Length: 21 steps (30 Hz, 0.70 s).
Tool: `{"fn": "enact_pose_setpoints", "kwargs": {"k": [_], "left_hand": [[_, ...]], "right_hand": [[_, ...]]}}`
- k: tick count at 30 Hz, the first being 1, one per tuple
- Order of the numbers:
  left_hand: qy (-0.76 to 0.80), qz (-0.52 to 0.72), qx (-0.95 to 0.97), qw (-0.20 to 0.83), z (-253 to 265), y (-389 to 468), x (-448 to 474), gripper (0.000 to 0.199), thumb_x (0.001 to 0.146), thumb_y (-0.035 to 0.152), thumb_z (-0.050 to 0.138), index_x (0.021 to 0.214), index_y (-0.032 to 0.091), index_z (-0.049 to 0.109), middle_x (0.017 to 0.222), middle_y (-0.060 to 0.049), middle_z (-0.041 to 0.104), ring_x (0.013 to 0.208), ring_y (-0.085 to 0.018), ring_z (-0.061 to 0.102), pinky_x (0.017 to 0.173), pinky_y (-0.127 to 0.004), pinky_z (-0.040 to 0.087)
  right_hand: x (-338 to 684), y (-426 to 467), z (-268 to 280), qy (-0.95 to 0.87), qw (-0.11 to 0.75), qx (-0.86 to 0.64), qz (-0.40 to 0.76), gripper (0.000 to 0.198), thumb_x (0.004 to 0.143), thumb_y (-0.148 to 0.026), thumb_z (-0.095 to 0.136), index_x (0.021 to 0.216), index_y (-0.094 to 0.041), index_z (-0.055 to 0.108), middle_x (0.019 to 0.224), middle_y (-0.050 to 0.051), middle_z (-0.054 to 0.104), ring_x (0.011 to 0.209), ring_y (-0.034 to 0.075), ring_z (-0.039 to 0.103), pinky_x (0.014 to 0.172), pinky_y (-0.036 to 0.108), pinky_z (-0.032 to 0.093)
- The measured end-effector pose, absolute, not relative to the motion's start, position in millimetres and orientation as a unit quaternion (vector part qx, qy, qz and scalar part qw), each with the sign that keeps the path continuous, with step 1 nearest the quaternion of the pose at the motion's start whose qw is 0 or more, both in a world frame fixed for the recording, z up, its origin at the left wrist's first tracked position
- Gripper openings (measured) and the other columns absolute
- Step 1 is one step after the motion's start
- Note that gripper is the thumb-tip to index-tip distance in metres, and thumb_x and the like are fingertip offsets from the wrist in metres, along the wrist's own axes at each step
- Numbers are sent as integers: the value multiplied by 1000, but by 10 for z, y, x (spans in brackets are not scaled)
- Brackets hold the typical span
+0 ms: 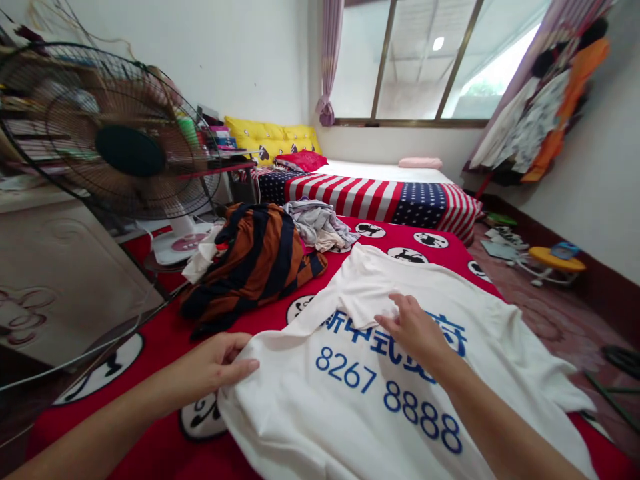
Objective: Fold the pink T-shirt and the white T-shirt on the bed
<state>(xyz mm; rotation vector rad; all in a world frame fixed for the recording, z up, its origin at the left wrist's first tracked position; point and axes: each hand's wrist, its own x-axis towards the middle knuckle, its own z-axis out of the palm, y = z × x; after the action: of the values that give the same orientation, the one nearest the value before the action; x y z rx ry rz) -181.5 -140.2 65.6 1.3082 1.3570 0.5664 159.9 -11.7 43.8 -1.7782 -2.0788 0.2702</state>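
Observation:
A white T-shirt [295, 400] with blue characters and digits lies spread on a red bed cover [150, 373]. My left hand [227, 363] grips its left edge, thumb on top and fingers behind the fabric. The sleeve on that side [357, 297] is folded inward over the print. Just right of this sleeve, my right hand [413, 330] is over the shirt with thumb and fingers apart, covering part of the lettering. Whether its fingertips touch the cloth is hard to make out. The other sleeve [555, 380] lies flat toward the right.
Beyond my left hand sits a heap of clothes, with an orange-and-navy striped garment [265, 260] and pale grey cloth [320, 223]. A large fan [130, 150] stands at left. Another bed [360, 200] is behind; a yellow-topped stool [557, 259] stands at right.

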Motion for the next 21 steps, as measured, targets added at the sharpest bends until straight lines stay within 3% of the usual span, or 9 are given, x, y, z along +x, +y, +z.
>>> {"fn": "enact_pose_setpoints", "kwargs": {"k": [3, 5, 9, 12, 16, 21], "left_hand": [[553, 251, 580, 542, 797, -1460, -1640, 35, 71, 46, 67, 89, 17, 63, 91, -5, 68, 81, -21, 62, 67, -23, 46], [543, 235, 609, 528, 903, -1502, -1515, 31, 74, 43, 64, 90, 16, 62, 91, -5, 68, 81, -20, 62, 67, -22, 46], [565, 198, 666, 446, 1046, -1541, -1307, 28, 78, 41, 58, 88, 15, 63, 79, -1, 66, 71, -15, 57, 60, -19, 42], [586, 191, 686, 387, 1090, -1511, -1224, 27, 81, 41, 55, 81, 15, 64, 69, 1, 60, 63, -12, 51, 55, -18, 36], [592, 209, 681, 377, 1146, -1435, -1158, 31, 82, 43, 53, 80, 14, 65, 68, 0, 59, 62, -12, 50, 53, -19, 35], [585, 216, 677, 391, 1266, -1389, -926, 32, 82, 43, 53, 85, 15, 66, 67, 0, 57, 60, -12, 48, 51, -19, 33]], "right_hand": [[1596, 80, 392, -694, 158, -700, 64, 69, 74, -62, 57, 121, -11, 56, 116, 23, 60, 96, 33, 63, 69, 37, 46], [1588, 202, 372, -674, 141, -719, 95, 55, 72, -56, 62, 107, -13, 62, 105, 19, 65, 94, 33, 63, 69, 37, 46], [1549, 351, 416, -661, 178, -716, 134, 12, 67, -26, 68, 74, -17, 65, 88, 12, 67, 89, 31, 63, 72, 37, 45], [1565, 482, 586, -665, 231, -693, 155, 8, 64, -17, 68, 61, -16, 61, 85, 11, 66, 89, 29, 62, 71, 34, 47], [1659, 778, 940, -637, 322, -659, 235, 6, 69, -15, 62, 64, -13, 60, 66, 6, 62, 66, 18, 62, 56, 26, 48], [1803, 1138, 1250, -587, 449, -610, 287, 8, 68, -15, 60, 74, -12, 63, 62, 0, 58, 52, 10, 52, 50, 23, 45]]}}
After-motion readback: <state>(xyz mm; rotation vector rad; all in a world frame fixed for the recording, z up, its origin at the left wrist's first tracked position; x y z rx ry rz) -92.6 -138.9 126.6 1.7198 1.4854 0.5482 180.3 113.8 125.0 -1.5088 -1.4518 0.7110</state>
